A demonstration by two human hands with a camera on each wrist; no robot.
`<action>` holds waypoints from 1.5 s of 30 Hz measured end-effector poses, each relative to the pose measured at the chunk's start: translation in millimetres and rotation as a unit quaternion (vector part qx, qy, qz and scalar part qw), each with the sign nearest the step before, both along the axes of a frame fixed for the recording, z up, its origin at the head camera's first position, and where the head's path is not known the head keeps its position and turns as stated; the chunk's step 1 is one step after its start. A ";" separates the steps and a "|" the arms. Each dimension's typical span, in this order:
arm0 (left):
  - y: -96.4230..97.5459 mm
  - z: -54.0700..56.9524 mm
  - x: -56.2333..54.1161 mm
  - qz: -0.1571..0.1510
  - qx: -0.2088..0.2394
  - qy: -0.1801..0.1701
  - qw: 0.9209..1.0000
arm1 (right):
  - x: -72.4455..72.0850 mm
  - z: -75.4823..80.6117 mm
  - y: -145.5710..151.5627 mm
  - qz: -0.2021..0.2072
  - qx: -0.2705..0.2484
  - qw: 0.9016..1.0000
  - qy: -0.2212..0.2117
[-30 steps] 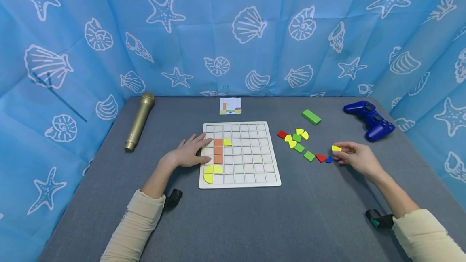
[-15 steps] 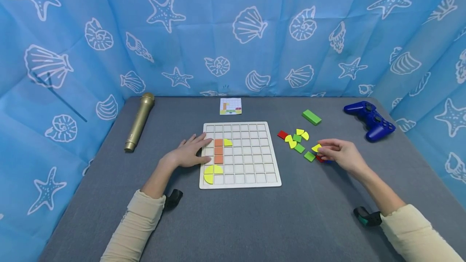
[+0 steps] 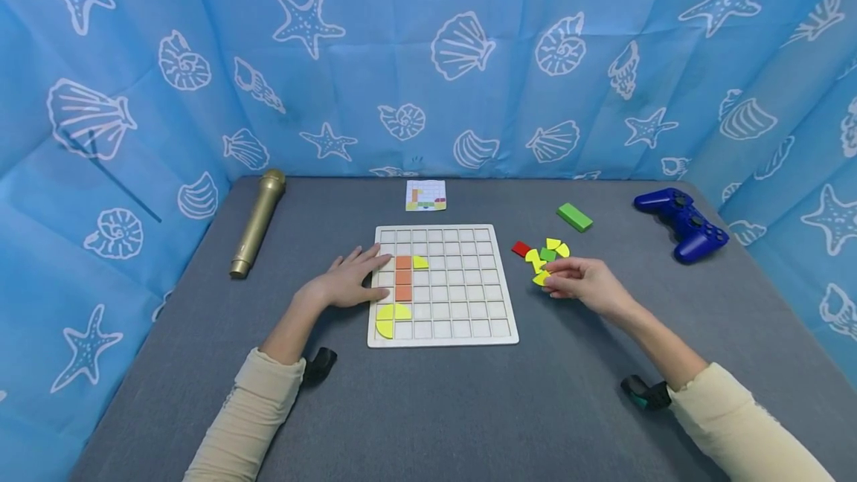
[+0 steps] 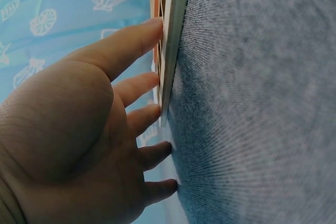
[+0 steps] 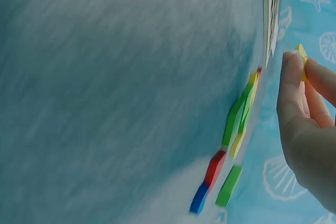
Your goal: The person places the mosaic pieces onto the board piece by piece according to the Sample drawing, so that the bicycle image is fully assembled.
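Note:
My right hand [image 3: 588,287] pinches a yellow quarter-circle tile [image 3: 541,279] between thumb and fingers, above the loose tiles right of the board. The right wrist view shows that yellow tile [image 5: 301,59] at the fingertips, raised off the table. My left hand [image 3: 348,278] lies with spread, straight fingers at the left edge of the white grid board [image 3: 455,343]; thumb and some fingertips touch its rim. On the board sit orange square tiles [image 3: 403,278] in a column, a yellow tile [image 3: 419,262] beside the top one, and yellow quarter circles [image 3: 385,329] at the lower left.
Loose tiles include a red one [image 3: 521,248], a green one [image 3: 547,254] and yellow ones [image 3: 553,242]. Behind them lies a green block [image 3: 574,217]. A patterned card [image 3: 425,195] is beyond the board, a gold microphone [image 3: 257,225] far left, a blue game controller [image 3: 681,225] far right.
My right hand has carried the yellow quarter-circle tile leftward, from the far end of the loose tiles toward the board. The left hand has stayed in place on the board's edge.

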State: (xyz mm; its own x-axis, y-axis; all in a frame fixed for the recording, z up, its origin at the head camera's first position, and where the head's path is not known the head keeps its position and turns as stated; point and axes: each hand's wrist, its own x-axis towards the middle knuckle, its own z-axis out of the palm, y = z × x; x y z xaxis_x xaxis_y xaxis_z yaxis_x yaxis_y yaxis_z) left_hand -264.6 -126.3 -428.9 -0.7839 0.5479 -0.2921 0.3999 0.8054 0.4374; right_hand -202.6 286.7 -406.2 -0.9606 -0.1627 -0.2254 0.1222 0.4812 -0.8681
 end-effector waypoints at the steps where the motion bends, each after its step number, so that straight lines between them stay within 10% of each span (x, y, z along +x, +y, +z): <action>1: -0.1 0.1 0.0 0.000 0.000 0.001 1.000 | -0.7 -0.2 -3.4 0.006 -0.002 1.000 -0.001; 24: -1.0 -1.8 -1.3 0.010 -0.004 -0.001 1.000 | -9.6 -5.2 -66.9 0.163 -0.012 0.986 -0.015; 45: -0.5 -0.2 -1.5 0.001 0.002 0.001 1.000 | -11.8 -14.1 -131.1 0.222 -0.053 0.973 -0.034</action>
State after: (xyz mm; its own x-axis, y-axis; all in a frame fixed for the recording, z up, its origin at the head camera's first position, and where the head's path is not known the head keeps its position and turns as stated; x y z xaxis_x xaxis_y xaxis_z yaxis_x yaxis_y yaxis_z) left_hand -266.1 -126.8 -429.1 -0.7861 0.5466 -0.2887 0.3986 0.8052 0.4391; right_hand -214.4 155.5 -420.3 -0.7737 -0.5847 -0.2441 -0.0193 0.4069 -0.9133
